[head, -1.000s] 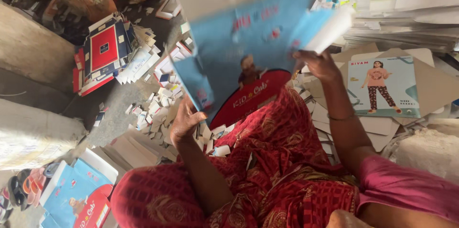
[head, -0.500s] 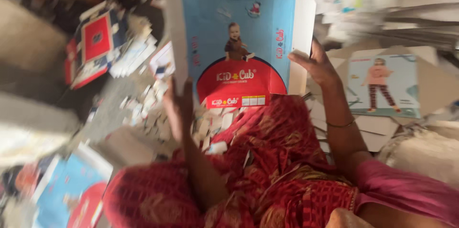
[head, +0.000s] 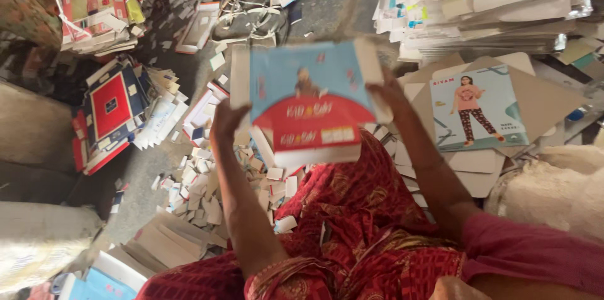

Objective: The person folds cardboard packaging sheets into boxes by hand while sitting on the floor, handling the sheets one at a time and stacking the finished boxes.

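A seated person in red patterned cloth held a flat printed carton, blue above and red below, up between both hands over the lap. The right hand gripped the carton's right edge, fingers curled round its pale side flap; the left hand pressed against the left flap, fingers spread and only loosely closed, so how firm its grasp was could not be told. A second before, the carton had been tilted and partly unfolded with the left hand hanging free below it; half a second before, it had swung upright, and it now sat lower and squarer with both hands on it, which suggested the box was being brought into shape. Paper offcuts littered the floor just beyond the knees. A stack of red-and-navy cartons lay to the left, and a printed sheet showing a standing figure lay to the right beneath tall piles of board.
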